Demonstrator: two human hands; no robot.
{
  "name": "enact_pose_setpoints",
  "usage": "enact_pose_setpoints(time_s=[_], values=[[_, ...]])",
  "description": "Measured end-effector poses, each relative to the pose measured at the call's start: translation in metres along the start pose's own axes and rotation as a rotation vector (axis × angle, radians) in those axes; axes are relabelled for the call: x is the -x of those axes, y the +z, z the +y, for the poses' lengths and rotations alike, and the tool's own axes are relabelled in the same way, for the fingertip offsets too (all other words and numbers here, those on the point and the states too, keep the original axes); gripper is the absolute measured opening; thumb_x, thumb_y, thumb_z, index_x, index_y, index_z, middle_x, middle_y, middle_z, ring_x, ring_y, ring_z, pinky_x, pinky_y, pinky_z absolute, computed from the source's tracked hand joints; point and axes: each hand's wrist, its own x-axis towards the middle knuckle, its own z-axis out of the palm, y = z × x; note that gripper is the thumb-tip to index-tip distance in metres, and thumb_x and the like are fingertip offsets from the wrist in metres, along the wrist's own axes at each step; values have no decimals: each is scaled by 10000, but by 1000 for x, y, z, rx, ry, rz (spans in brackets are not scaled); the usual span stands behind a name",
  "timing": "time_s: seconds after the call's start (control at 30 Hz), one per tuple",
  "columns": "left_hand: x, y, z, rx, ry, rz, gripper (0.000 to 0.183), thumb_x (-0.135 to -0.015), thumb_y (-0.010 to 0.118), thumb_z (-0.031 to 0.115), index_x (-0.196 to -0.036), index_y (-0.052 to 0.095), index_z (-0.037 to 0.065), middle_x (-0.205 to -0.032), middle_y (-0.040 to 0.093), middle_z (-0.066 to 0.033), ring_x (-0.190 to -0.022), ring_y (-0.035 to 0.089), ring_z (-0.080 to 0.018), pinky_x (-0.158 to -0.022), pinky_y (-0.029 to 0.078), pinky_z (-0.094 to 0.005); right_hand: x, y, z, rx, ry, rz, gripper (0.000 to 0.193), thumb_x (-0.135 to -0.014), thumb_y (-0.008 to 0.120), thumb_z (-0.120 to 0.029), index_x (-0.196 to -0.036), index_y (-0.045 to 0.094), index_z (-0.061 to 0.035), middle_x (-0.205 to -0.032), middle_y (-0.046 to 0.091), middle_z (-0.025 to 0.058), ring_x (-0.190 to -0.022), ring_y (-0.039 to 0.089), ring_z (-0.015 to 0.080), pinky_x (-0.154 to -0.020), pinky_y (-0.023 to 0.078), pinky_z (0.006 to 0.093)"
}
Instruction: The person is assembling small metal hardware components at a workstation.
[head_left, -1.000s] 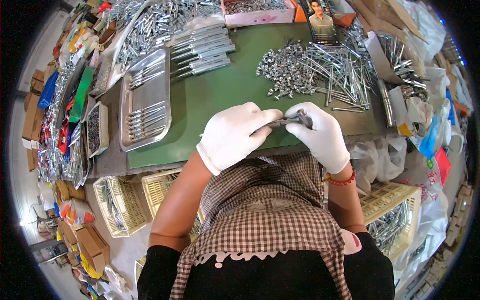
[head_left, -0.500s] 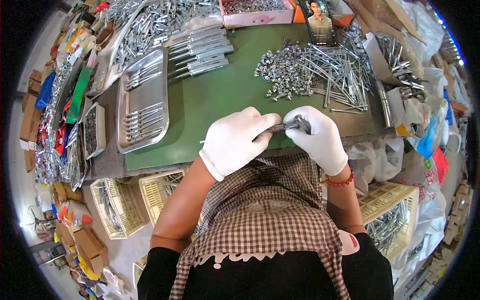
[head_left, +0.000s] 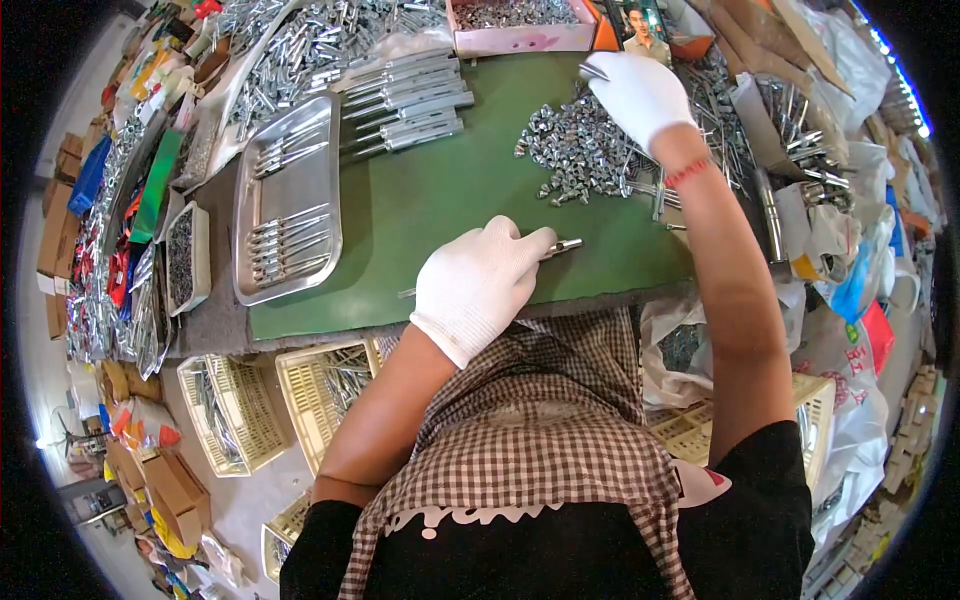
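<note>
My left hand (head_left: 478,288), in a white knit glove, is closed around a slim metal rod (head_left: 567,246) above the green work mat (head_left: 400,225). The rod's bright tip sticks out past my fingertips, and its thin tail shows behind the hand. Farther off to the right, my gloved right hand (head_left: 642,97) pinches a short dark metal piece (head_left: 594,71), most of it hidden by the fingers. That hand is over the far side of a heap of small metal fittings (head_left: 575,150), just in front of a phone (head_left: 643,35).
Left of my hands lies a steel tray (head_left: 333,245) with rows of metal rods. Finished-looking metal tubes (head_left: 420,105) line up beside it. A pink box (head_left: 525,38) of small parts stands at the back. Cream plastic baskets (head_left: 235,420) sit below the table.
My right hand has left the left hand and reached far forward and right, toward the phone. My left hand still holds the rod and has shifted slightly.
</note>
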Motion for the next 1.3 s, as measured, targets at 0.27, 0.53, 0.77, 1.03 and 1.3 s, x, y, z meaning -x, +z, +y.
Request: enact_pose_setpoints(time_s=[0.27,0.53,0.77,1.03,1.3], values=[[1,2,-2,21,-3,11,193,-893,612,180,-1072,675,212,-827,581,-89,-715,632,-302,-613,515,-422,-55,14,-28,230,132,-243,296,-879,562,-219,-1023,780,-79,-1059,743,169,-947,733,336,-829,580,455],[0,1,-1,18,-12,-4,192,-890,612,179,-1070,667,215,-829,584,-88,-715,632,-305,-611,515,-426,-56,20,-26,234,92,-291,297,-893,540,-177,-1033,781,-73,-1057,743,181,-951,733,345,-814,585,463],[0,2,-2,20,-1,12,188,-891,612,180,-1066,667,218,-825,584,-83,-712,634,-304,-605,515,-423,-56,22,-20,241,126,-293,291,-870,576,-227,-1019,781,-85,-1046,744,171,-932,734,350,-812,581,480],[0,3,-2,10,-4,8,189,-891,612,188,-1067,674,221,-830,590,-85,-710,636,-303,-604,519,-425,-51,17,-24,218,100,-304,302,-865,560,-214,-1006,772,-53,-1038,735,194,-940,724,362,-830,572,478],[-1,2,0,51,-2,-3,200,-905,599,194,-1088,673,226,-852,603,-86,-737,646,-308,-626,527,-426,-24,11,-16,42,-20,-57,252,-904,527,-184,-1028,712,-66,-944,731,193,-873,710,387,-786,560,509]])
